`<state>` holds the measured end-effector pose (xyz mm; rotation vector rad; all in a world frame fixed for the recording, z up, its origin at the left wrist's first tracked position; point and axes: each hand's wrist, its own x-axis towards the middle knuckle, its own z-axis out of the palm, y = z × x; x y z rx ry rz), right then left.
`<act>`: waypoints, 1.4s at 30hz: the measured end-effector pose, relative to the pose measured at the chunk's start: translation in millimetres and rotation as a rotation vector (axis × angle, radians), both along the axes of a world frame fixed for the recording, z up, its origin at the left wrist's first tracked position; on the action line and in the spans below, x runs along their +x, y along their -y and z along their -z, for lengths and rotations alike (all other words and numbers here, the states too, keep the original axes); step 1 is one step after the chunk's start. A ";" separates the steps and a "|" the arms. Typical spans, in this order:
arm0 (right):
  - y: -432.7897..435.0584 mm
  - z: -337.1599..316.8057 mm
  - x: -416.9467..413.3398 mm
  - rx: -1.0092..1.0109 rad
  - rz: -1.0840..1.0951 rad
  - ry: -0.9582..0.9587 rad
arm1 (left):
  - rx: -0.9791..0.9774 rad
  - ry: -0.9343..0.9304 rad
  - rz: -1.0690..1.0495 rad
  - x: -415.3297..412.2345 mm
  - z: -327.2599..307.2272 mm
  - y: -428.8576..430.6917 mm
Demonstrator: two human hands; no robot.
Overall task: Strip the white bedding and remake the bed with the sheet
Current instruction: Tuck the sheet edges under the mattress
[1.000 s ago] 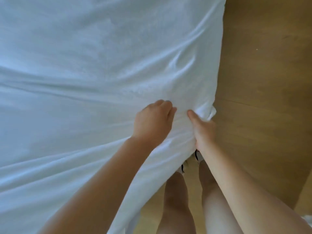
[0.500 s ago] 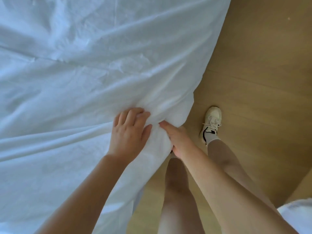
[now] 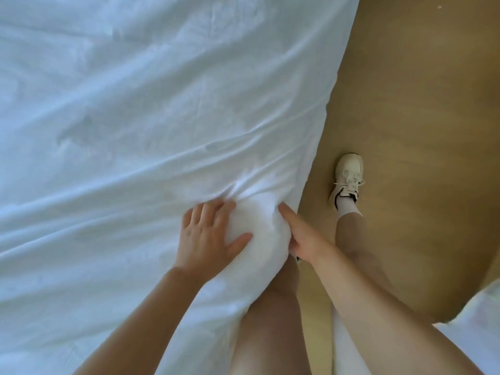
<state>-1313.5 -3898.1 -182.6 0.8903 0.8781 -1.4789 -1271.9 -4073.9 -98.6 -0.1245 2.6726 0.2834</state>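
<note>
A white sheet point(image 3: 140, 109) covers the bed and fills the left and middle of the head view, with creases running toward its near right corner point(image 3: 259, 226). My left hand point(image 3: 208, 234) lies flat on that corner, fingers spread and thumb out, pressing the cloth down. My right hand point(image 3: 300, 236) is at the corner's right side, thumb up along the fabric, with its fingers out of sight under the sheet's edge.
Tan wooden floor point(image 3: 422, 104) runs along the right of the bed. My legs stand against the bed's corner, one foot in a white sneaker point(image 3: 347, 177) out on the floor. A bit of white cloth point(image 3: 476, 328) shows at the lower right.
My left hand has opened from a curled grip and now lies flat on the corner. The right foot has stepped out onto the floor, and the view has shifted.
</note>
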 end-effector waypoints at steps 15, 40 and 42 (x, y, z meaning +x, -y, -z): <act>-22.7 -46.4 8.7 0.340 -0.064 -0.247 | 0.209 -0.232 0.037 16.7 -12.2 -25.5; 64.2 -93.5 74.2 0.262 -0.010 -0.491 | -0.122 -0.060 -0.138 9.0 -21.0 27.7; 80.9 -102.3 72.5 0.397 -0.016 -0.552 | -0.133 -0.005 -0.146 29.4 -23.4 33.2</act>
